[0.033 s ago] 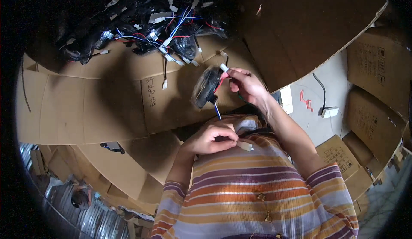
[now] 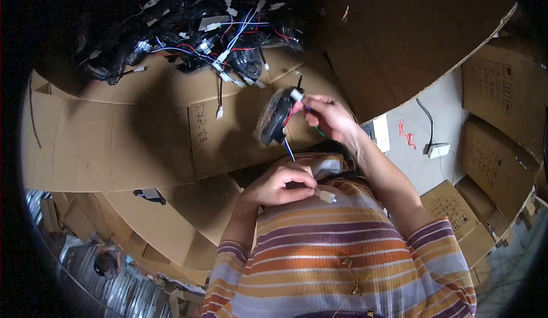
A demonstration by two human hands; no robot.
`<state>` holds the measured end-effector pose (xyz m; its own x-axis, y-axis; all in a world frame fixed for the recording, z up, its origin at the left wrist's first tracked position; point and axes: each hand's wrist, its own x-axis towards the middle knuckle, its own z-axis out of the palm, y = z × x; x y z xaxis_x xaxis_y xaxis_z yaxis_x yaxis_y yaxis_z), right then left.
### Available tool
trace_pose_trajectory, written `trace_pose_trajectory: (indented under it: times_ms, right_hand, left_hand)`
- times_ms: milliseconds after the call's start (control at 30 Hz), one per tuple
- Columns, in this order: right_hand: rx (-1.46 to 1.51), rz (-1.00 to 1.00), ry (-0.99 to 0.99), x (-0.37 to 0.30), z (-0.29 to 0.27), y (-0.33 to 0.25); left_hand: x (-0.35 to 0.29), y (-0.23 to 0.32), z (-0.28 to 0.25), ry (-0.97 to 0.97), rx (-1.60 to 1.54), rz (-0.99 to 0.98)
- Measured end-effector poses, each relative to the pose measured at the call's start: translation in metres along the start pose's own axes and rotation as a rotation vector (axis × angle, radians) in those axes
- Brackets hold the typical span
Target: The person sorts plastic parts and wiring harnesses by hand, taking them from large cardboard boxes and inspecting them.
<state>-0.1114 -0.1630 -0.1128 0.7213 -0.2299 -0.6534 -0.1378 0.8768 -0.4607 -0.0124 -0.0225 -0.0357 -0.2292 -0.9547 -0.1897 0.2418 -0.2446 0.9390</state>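
Observation:
My right hand (image 2: 331,116) is closed in a pinch on a small white plug connector (image 2: 297,95) with coloured wires. Beside its fingertips hangs a black cable bundle in clear plastic wrap (image 2: 275,119), tilted above the cardboard. A blue and white wire pair (image 2: 289,149) runs from the bundle's lower end down towards my left hand (image 2: 285,185). That hand, held against my striped shirt, has its thumb and fingers pressed together. Another white connector (image 2: 326,196) sticks out just past its fingertips; the wire inside the grip is hidden.
A pile of black wrapped cable bundles (image 2: 245,61) with white connectors lies at the far left on a cardboard sheet (image 2: 151,141). Large cartons (image 2: 485,81) stand at the right. On the floor lie red string (image 2: 407,135) and a white power strip (image 2: 438,150). A person (image 2: 107,262) shows at lower left.
The bundle by my right hand has swung slightly, and the connector in that hand has tipped and dropped a little. My left hand keeps its place.

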Motion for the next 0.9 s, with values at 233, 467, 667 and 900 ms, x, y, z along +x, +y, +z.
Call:
trace_pose_trajectory:
  times_ms: [233, 467, 667, 900]
  right_hand:
    - [-0.435, -0.127, -0.202, -0.047, 0.026, -0.004]
    - [-1.093, -0.558, -0.149, -0.059, 0.037, 0.005]
    - [-1.269, -0.667, -0.048, -0.058, 0.045, 0.010]
    - [-1.277, -0.657, -0.045, -0.057, 0.042, 0.003]
  left_hand:
    - [-0.004, 0.000, -0.021, 0.750, 0.119, -0.109]
    - [0.055, 0.005, -0.016, 0.639, 0.331, 0.000]
    - [0.057, 0.022, -0.009, 0.553, -0.047, -0.170]
    - [0.045, 0.029, -0.005, 0.571, -0.039, 0.114]
